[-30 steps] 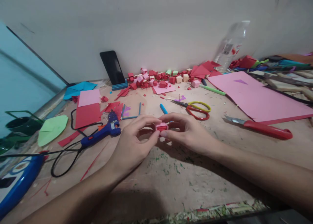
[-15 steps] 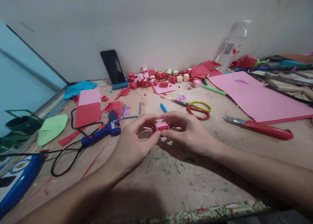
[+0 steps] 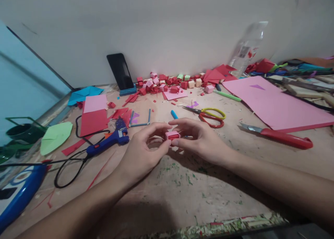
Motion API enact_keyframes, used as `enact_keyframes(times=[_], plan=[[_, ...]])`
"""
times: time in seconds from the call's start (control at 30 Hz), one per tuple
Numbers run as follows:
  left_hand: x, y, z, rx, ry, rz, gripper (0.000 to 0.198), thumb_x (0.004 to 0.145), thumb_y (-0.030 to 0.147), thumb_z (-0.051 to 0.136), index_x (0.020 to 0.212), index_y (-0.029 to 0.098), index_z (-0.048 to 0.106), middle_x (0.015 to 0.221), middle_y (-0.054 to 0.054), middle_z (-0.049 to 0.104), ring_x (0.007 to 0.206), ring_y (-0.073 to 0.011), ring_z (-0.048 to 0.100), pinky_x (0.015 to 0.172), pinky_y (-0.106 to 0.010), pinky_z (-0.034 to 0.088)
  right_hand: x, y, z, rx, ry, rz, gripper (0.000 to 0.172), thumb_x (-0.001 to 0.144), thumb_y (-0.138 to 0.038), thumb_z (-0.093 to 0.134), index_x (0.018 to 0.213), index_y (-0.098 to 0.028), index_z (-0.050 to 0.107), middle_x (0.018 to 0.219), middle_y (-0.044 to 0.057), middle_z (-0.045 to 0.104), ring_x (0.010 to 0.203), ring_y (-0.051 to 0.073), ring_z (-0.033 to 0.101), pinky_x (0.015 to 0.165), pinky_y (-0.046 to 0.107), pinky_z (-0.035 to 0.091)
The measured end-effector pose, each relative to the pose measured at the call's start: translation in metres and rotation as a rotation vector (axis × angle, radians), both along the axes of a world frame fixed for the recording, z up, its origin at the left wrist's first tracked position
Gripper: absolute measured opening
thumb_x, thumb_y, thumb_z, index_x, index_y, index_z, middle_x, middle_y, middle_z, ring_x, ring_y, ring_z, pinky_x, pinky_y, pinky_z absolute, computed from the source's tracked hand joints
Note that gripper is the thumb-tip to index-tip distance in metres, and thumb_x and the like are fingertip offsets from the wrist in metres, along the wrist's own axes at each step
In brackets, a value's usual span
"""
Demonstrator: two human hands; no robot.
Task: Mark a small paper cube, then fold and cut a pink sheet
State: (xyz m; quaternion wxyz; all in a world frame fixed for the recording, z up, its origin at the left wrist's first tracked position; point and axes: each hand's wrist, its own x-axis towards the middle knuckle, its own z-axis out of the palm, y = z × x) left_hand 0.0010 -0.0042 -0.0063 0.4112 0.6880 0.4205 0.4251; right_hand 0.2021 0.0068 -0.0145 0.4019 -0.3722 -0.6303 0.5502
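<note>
A small pink and red folded paper box is pinched between both hands just above the middle of the table. My left hand grips its left side, thumb at the front and fingers curled behind. On the other side my right hand holds it, thumb tip on the red front face and forefinger arched over the top. The backs of the fingers hide part of the box. Just beyond the hands lie a blue stick-like piece and scissors with yellow and red handles.
Small paper cubes are heaped along the wall near a propped phone. A corded blue glue gun lies left; a red-handled knife and pink paper sheets lie right. A plastic bottle leans at the back.
The right forefinger has lifted slightly off the top of the paper box. Otherwise both hands and the things on the table stay in place.
</note>
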Motion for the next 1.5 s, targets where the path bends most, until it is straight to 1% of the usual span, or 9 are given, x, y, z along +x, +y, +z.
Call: enact_keyframes(times=[0.2,0.4,0.6,0.8,0.9,1.0,1.23,1.43,1.5], plan=[[-0.0027,0.0014,0.0094,-0.109,-0.027,-0.008,0.017,0.089,0.031,0.073,0.103,0.021,0.074,0.100,-0.005,0.076,0.087,-0.0197,0.071,0.077,-0.032,0.060,0.0009,0.0008,0.0024,-0.044,0.004,0.003,0.045,0.086,-0.031,0.080,0.126,-0.019,0.066,0.109,0.009,0.075,0.090,0.022,0.072,0.070,0.035,0.062],[-0.0046,0.0054,0.0093,-0.116,-0.065,-0.017,0.017,0.090,0.032,0.075,0.103,0.022,0.076,0.097,-0.004,0.077,0.087,-0.0190,0.071,0.077,-0.030,0.058,0.0019,-0.0003,0.0021,-0.120,0.066,0.000,0.046,0.086,-0.032,0.082,0.128,-0.022,0.066,0.119,0.009,0.073,0.095,0.023,0.073,0.068,0.033,0.064],[-0.0057,0.0039,0.0100,-0.118,-0.071,0.027,0.018,0.089,0.033,0.075,0.103,0.022,0.076,0.094,-0.004,0.076,0.086,-0.0202,0.071,0.074,-0.031,0.060,0.0027,0.0002,0.0036,-0.106,0.077,0.046,0.043,0.089,-0.037,0.082,0.128,-0.023,0.068,0.131,0.010,0.070,0.105,0.024,0.072,0.070,0.031,0.065],[-0.0073,0.0046,0.0057,-0.073,-0.035,-0.011,0.014,0.091,0.031,0.074,0.102,0.024,0.079,0.108,-0.006,0.078,0.093,-0.0225,0.075,0.084,-0.036,0.061,0.0021,0.0011,-0.0002,-0.096,0.091,0.012,0.041,0.087,-0.029,0.081,0.126,-0.022,0.070,0.121,0.008,0.073,0.095,0.022,0.073,0.069,0.032,0.065],[-0.0085,0.0056,0.0024,-0.077,-0.021,-0.018,0.014,0.093,0.031,0.074,0.104,0.025,0.079,0.112,-0.007,0.077,0.094,-0.0227,0.075,0.085,-0.037,0.061,0.0026,0.0011,-0.0012,-0.082,0.103,0.013,0.037,0.088,-0.027,0.079,0.124,-0.022,0.070,0.119,0.008,0.074,0.095,0.022,0.073,0.068,0.032,0.065],[-0.0088,0.0065,0.0016,-0.081,-0.031,-0.012,0.013,0.093,0.032,0.075,0.103,0.025,0.079,0.112,-0.008,0.076,0.095,-0.0236,0.075,0.085,-0.039,0.062,0.0036,0.0013,-0.0010,-0.092,0.101,0.018,0.035,0.090,-0.028,0.078,0.123,-0.021,0.071,0.120,0.009,0.074,0.096,0.023,0.073,0.069,0.033,0.065],[-0.0075,0.0055,0.0071,-0.068,-0.044,-0.010,0.012,0.093,0.032,0.073,0.099,0.023,0.078,0.108,-0.005,0.075,0.093,-0.0209,0.073,0.082,-0.034,0.062,0.0042,0.0020,0.0007,-0.100,0.096,0.013,0.037,0.088,-0.028,0.078,0.124,-0.020,0.071,0.120,0.010,0.073,0.092,0.022,0.072,0.070,0.034,0.066],[-0.0050,0.0051,0.0074,-0.043,-0.035,-0.008,0.023,0.081,0.028,0.083,0.103,0.022,0.077,0.111,-0.005,0.075,0.090,-0.0196,0.074,0.079,-0.031,0.062,0.0032,0.0018,0.0019,-0.100,0.085,0.011,0.036,0.089,-0.028,0.077,0.123,-0.018,0.070,0.120,0.010,0.074,0.092,0.021,0.073,0.070,0.032,0.065],[-0.0048,0.0054,0.0061,-0.023,-0.001,0.008,0.023,0.082,0.026,0.082,0.103,0.022,0.077,0.111,-0.005,0.075,0.091,-0.0199,0.075,0.078,-0.031,0.063,0.0027,0.0023,0.0016,-0.101,0.085,0.021,0.037,0.089,-0.029,0.077,0.124,-0.018,0.070,0.117,0.011,0.075,0.091,0.022,0.074,0.070,0.032,0.065]])
